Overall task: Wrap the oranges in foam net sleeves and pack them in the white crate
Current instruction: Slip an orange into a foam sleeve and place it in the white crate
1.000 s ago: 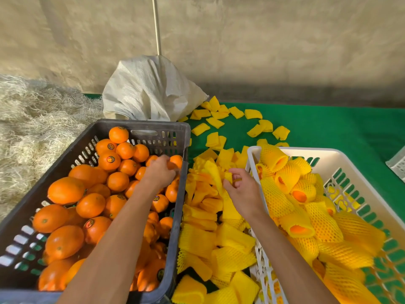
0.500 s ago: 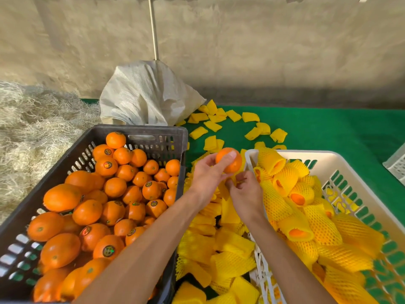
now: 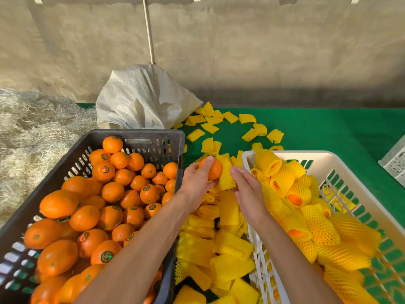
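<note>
My left hand (image 3: 197, 185) grips a small orange (image 3: 213, 170) above the gap between the two crates. A yellow foam net sleeve (image 3: 226, 176) sits against the orange's right side, and my right hand (image 3: 247, 191) holds it from below and behind, fingers fairly straight. The dark crate (image 3: 140, 137) on the left is full of bare oranges (image 3: 111, 191). Several sleeved oranges (image 3: 282, 183) lie in the white crate (image 3: 350, 159) on the right. Loose yellow sleeves (image 3: 221, 244) are piled between the crates.
More sleeves (image 3: 210, 128) lie scattered on the green table cover (image 3: 328, 132) behind. A white woven sack (image 3: 142, 99) and a thin pole (image 3: 149, 31) stand at the back. Straw (image 3: 32, 132) lies at the left. Another pale crate's corner (image 3: 394, 161) shows at the right edge.
My left hand lifted an orange out of the dark crate and carried it right to the sleeve pile. My right hand picked up a sleeve and brought it against the orange.
</note>
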A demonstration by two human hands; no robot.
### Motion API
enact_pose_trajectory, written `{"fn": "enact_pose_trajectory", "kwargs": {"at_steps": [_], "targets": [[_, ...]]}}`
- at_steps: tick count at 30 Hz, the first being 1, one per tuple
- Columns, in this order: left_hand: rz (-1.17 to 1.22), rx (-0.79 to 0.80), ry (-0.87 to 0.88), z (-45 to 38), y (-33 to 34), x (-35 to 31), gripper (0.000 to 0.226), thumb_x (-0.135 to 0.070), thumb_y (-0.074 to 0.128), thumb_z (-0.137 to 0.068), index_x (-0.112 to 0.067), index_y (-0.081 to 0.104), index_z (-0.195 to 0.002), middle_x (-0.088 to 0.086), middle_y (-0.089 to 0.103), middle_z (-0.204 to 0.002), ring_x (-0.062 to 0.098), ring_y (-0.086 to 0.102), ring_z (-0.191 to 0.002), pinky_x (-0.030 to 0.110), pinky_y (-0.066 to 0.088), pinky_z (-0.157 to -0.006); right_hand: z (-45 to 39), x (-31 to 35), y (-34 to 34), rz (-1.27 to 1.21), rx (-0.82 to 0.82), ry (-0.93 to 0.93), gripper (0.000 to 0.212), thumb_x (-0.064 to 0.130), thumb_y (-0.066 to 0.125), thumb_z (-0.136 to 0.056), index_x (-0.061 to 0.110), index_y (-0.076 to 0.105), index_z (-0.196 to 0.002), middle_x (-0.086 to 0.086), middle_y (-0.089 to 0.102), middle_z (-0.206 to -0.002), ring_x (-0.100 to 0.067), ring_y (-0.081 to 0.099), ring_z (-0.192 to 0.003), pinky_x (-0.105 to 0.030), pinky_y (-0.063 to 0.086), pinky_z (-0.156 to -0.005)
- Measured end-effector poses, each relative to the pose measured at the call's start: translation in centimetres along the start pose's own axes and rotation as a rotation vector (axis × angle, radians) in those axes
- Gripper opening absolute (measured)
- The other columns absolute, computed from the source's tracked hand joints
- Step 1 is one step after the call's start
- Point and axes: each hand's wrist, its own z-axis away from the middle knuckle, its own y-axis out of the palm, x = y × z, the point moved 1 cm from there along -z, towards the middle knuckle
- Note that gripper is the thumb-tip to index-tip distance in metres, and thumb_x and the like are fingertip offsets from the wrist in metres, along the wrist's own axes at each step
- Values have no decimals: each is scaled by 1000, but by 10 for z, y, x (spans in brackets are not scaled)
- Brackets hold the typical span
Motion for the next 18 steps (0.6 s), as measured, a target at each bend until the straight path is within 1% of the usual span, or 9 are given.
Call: {"fn": "enact_pose_trajectory", "kwargs": {"at_steps": [3, 6, 7, 8, 10, 12, 13, 16, 18], "targets": [[38, -2, -1, 1, 0, -2, 68, -41, 67, -97, -10, 41, -151, 14, 62, -133, 23, 71, -103, 43, 60, -95, -3, 2, -1, -186, 64, 59, 47, 37, 69, -93, 18, 66, -135, -6, 70, -130, -20, 64, -125, -41, 51, -105], [68, 5, 7, 2, -1, -4, 62, -39, 67, -98, -11, 44, -148, 13, 66, -126, 21, 75, -94, 36, 64, -80, -4, 3, -3, -219, 108, 45, 35, 17, 63, -100, 10, 65, -135, -16, 69, -129, -31, 63, -125, -48, 51, -107], [68, 0, 17, 3, -1, -5, 61, -38, 67, -98, -11, 45, -148, 13, 66, -126, 21, 75, -94, 36, 64, -77, -2, 3, -2, -144, 97, 14, 33, 13, 63, -100, 12, 66, -133, -14, 70, -127, -31, 64, -122, -47, 53, -104], [58, -10, 31, 2, 0, -4, 61, -37, 67, -98, -11, 45, -148, 14, 65, -128, 23, 74, -99, 37, 63, -80, 0, 3, 0, -29, 65, -30, 32, 11, 64, -99, 16, 66, -130, -9, 71, -125, -27, 66, -118, -44, 56, -99], [10, -29, 49, 2, 0, -1, 63, -37, 68, -97, -11, 44, -150, 14, 61, -134, 28, 67, -114, 44, 60, -94, 5, 0, 3, 218, -30, -134, 30, 7, 65, -96, 25, 60, -121, 3, 68, -116, -17, 68, -104, -31, 59, -85], [-18, -33, 48, 3, 2, 2, 63, -38, 68, -97, -12, 45, -150, 14, 58, -137, 29, 63, -119, 48, 57, -100, 9, -1, 6, 391, -89, -267, 30, 3, 63, -95, 29, 50, -103, 12, 59, -97, -9, 63, -83, -27, 54, -68], [-16, -29, 45, 3, 2, 2, 63, -38, 68, -97, -12, 45, -150, 14, 58, -137, 29, 63, -119, 47, 57, -100, 10, -1, 7, 467, -105, -340, 31, 0, 62, -94, 28, 48, -95, 13, 55, -88, -8, 57, -76, -27, 50, -64], [3, -20, 42, 4, 3, 2, 63, -38, 68, -97, -13, 44, -150, 14, 56, -139, 29, 63, -119, 44, 59, -96, 9, 0, 5, 604, -118, -471, 28, -9, 57, -92, 18, 52, -84, 3, 54, -81, -15, 52, -76, -23, 45, -63], [24, -4, 46, 5, 3, 0, 63, -38, 68, -97, -14, 44, -150, 14, 56, -139, 29, 63, -119, 42, 61, -93, 9, 0, 4, 616, -120, -428, 26, -8, 53, -96, 15, 62, -88, 2, 63, -88, -16, 58, -82, -24, 48, -69]]}}
